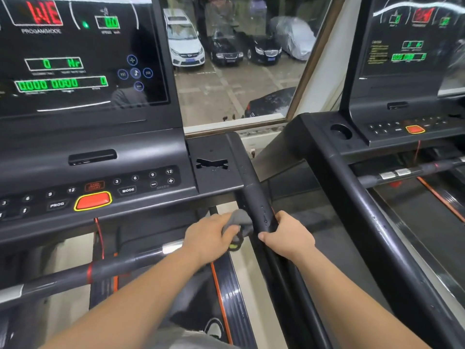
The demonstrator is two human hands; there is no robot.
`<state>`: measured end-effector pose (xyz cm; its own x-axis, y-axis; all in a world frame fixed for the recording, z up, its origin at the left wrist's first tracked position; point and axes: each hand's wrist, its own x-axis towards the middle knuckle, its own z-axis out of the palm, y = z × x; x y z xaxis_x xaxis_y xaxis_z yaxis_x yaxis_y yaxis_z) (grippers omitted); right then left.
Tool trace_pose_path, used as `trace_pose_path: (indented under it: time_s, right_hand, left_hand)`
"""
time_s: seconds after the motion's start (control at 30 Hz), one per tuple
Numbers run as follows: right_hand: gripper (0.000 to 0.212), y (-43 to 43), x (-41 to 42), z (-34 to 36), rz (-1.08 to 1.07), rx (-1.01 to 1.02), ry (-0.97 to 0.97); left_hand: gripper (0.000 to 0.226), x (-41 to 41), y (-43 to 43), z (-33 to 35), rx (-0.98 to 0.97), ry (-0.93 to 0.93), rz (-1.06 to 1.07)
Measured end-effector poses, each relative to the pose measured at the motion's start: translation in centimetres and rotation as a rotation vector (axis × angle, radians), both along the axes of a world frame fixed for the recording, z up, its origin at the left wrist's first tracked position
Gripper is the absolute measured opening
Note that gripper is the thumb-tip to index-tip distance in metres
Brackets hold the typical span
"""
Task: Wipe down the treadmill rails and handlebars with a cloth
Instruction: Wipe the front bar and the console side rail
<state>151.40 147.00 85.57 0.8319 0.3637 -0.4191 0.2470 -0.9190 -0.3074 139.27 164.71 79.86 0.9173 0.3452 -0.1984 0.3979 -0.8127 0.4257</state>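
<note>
My left hand (210, 238) grips a bunched grey cloth (241, 220) and holds it against the inner side of the treadmill's black right side rail (254, 190). My right hand (286, 235) wraps around the same rail from the outer side, thumb on top, just right of the cloth. A small yellow-green spot shows at the cloth's lower end. The front handlebar (105, 268), dark with a red ring and silver sensor plates, runs from the lower left up toward my left wrist.
The control console (100, 192) with an orange stop button sits ahead on the left, the lit screen above it. A second treadmill (352, 197) stands close on the right. A window with parked cars lies ahead. The belt (201, 306) runs below.
</note>
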Motion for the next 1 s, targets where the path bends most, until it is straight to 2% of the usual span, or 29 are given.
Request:
trace_pose_path:
  time_s: [0.07,0.13,0.2,0.3,0.33,0.37,0.4,0.47,0.57,0.63,0.77,0.83,0.9,1.0]
  right_hand:
    - [0.037,0.1,-0.2,-0.1,-0.014,0.0,-0.006]
    - [0.037,0.1,-0.4,-0.1,-0.022,0.006,-0.019]
    - [0.036,-0.1,-0.7,-0.1,-0.019,0.015,-0.026]
    - [0.034,-1.1,-0.7,-0.4,-0.015,0.056,0.006]
    - [0.034,-1.3,-0.7,-0.4,-0.009,0.072,0.015]
    - [0.035,-1.3,-0.6,-0.4,-0.008,0.085,0.02]
    - [0.035,-1.3,-0.4,-0.4,-0.011,0.088,0.023]
    - [0.036,-1.0,-0.3,-0.2,-0.014,0.066,0.027]
    - [0.039,-0.5,-0.1,-0.2,-0.005,0.022,0.017]
    - [0.04,-0.3,-0.1,-0.3,0.0,0.008,0.011]
    - [0.039,-0.1,-0.1,0.0,-0.014,-0.001,0.021]
    - [0.04,0.1,-0.1,0.0,-0.022,0.0,0.032]
    - [0.043,0.3,-0.1,0.1,-0.019,-0.013,0.027]
    - [0.043,0.3,-0.5,0.0,-0.025,-0.03,0.008]
  left_hand:
    - [0.046,-1.8,-2.2,-1.0,0.263,-0.054,-0.074]
    - [0.052,-2.3,-2.7,-1.2,0.341,-0.038,-0.117]
    - [0.042,-0.9,-1.2,-0.7,0.216,-0.055,-0.059]
    - [0.031,1.4,2.1,1.6,-0.287,-0.024,0.241]
    - [0.031,1.6,2.9,2.3,-0.376,-0.068,0.354]
    - [0.033,1.4,3.5,3.0,-0.38,-0.099,0.423]
    - [0.034,1.1,3.7,3.3,-0.304,-0.124,0.42]
    - [0.035,0.4,2.6,3.4,-0.173,-0.097,0.28]
    - [0.037,0.4,-0.9,2.3,0.004,0.053,-0.018]
    - [0.042,1.7,-1.8,1.9,0.076,0.149,-0.075]
    - [0.047,5.6,0.7,2.5,-0.281,0.342,0.027]
    - [0.051,6.6,1.5,2.3,-0.344,0.386,0.106]
    - [0.052,6.4,0.5,1.5,-0.269,0.329,0.159]
    - [0.042,2.6,-2.6,0.6,0.095,0.109,0.148]
